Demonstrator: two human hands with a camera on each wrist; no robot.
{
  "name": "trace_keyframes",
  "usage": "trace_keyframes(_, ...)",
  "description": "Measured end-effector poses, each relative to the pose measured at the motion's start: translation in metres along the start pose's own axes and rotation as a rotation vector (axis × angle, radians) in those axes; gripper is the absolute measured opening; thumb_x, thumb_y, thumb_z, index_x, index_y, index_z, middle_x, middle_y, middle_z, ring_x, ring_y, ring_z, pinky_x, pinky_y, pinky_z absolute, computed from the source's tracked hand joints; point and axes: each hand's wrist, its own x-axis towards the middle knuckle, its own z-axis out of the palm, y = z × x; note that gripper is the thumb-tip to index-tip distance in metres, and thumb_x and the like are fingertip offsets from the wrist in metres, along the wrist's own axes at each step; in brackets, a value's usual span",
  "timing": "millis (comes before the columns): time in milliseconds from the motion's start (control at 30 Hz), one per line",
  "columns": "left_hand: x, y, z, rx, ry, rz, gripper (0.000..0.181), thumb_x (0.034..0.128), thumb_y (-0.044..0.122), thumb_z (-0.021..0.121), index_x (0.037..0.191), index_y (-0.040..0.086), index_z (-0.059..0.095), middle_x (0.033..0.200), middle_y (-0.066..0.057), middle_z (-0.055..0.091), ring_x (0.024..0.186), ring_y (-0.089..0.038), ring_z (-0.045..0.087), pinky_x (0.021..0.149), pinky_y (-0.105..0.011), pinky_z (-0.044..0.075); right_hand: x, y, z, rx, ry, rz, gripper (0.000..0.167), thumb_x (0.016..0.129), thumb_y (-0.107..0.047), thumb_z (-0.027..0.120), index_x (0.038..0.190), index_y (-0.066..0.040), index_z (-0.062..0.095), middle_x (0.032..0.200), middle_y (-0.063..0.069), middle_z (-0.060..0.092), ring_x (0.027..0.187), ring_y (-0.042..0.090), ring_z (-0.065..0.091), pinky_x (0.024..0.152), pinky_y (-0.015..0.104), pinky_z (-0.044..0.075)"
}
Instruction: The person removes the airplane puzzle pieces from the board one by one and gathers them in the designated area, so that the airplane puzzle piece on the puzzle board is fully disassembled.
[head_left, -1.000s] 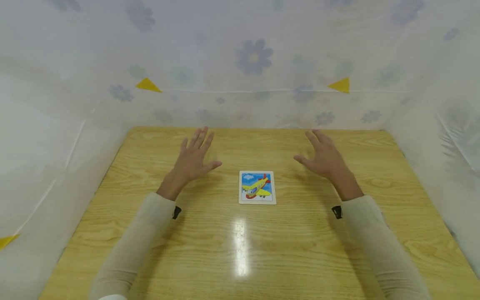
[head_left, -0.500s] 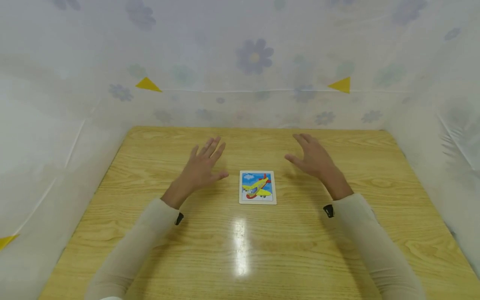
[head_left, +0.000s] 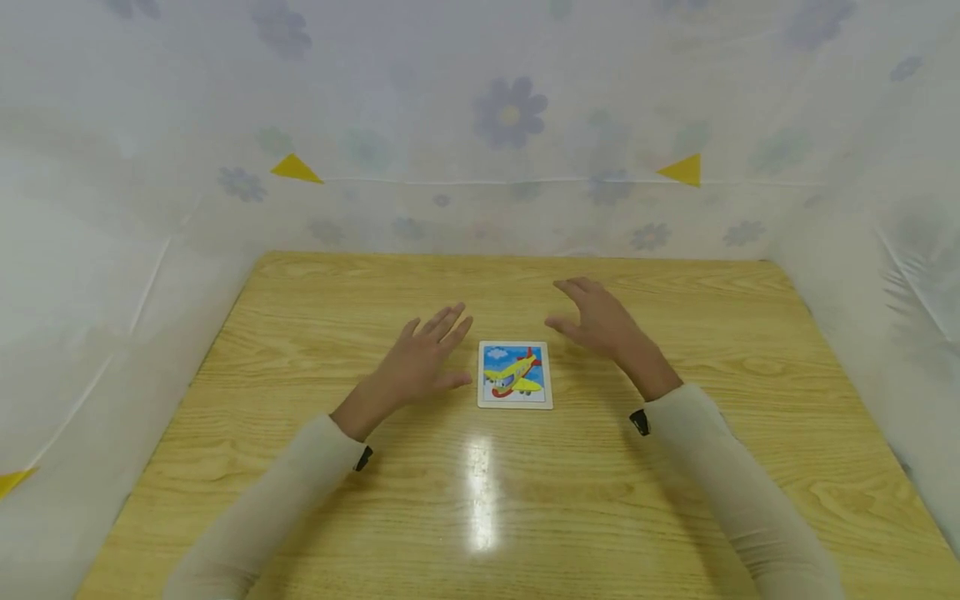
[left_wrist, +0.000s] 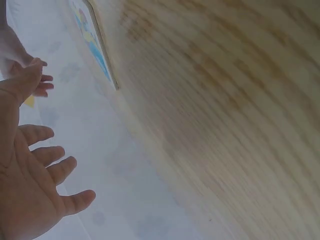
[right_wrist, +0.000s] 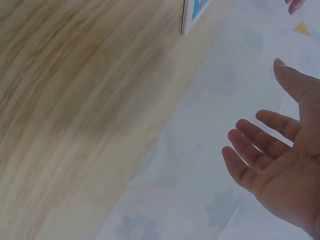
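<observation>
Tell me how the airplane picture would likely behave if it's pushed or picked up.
The picture looks stiff: the wrist views show a straight, board-like edge. Lying flat on the table, it seems unlikely to roll or tip. The table shines, so the picture may slide easily when pushed.

Left hand (head_left: 416, 367): raised above the tabletop (head_left: 750, 350), fingers spread and pointing obliquely toward its far edge, thumb stretched out to the right. Right hand (head_left: 603, 321): also raised, nearer that edge; fingers lightly bent, angled leftward, thumb apart. Both forearms (head_left: 270, 492) sleeved to the wrists, converging inward.
</observation>
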Motion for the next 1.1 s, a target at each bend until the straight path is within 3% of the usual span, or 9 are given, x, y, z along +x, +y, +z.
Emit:
trace_keyframes(367,-0.004,0.017,0.009,0.024,-0.028,0.094,0.081,0.0881,0.053,0.059,0.151,0.012,0.028,0.159,-0.008,0.021,0.145,-0.026,0.026,0.108,-0.057,0.031,0.005,-0.013,0.006,0.017,-0.045,-0.029,0.065,0.091,-0.038,0.062,0.142,-0.003,0.042,0.142,0.022,0.043,0.131,0.041,0.039,0.104,0.056,0.035)
trace_keyframes(533,-0.005,0.024,0.011,0.010,-0.041,0.124,0.081,0.0874,0.052,0.060,0.150,0.010,0.030,0.157,-0.010,0.025,0.143,-0.027,0.030,0.106,-0.057,0.033,0.010,-0.018,0.015,0.038,-0.067,-0.029,0.061,0.090,-0.037,0.064,0.137,-0.001,0.048,0.133,0.019,0.052,0.121,0.037,0.050,0.099,0.053,0.042)
trace_keyframes(733,-0.005,0.030,0.014,0.035,-0.087,0.136,0.082,0.0876,0.054,0.058,0.150,0.012,0.028,0.158,-0.009,0.023,0.144,-0.026,0.028,0.106,-0.057,0.033,0.013,-0.020,0.027,0.013,-0.091,-0.066,0.057,0.089,-0.033,0.065,0.132,0.002,0.052,0.120,0.018,0.059,0.107,0.032,0.060,0.089,0.046,0.049)
trace_keyframes(1100,-0.009,0.041,0.019,0.024,-0.181,0.138,0.078,0.0903,0.056,0.053,0.151,0.015,0.026,0.159,-0.005,0.019,0.146,-0.023,0.023,0.108,-0.058,0.030,0.023,-0.030,0.037,0.012,-0.148,-0.071,0.046,0.091,-0.026,0.063,0.128,0.000,0.056,0.118,0.016,0.061,0.104,0.028,0.061,0.088,0.041,0.051)
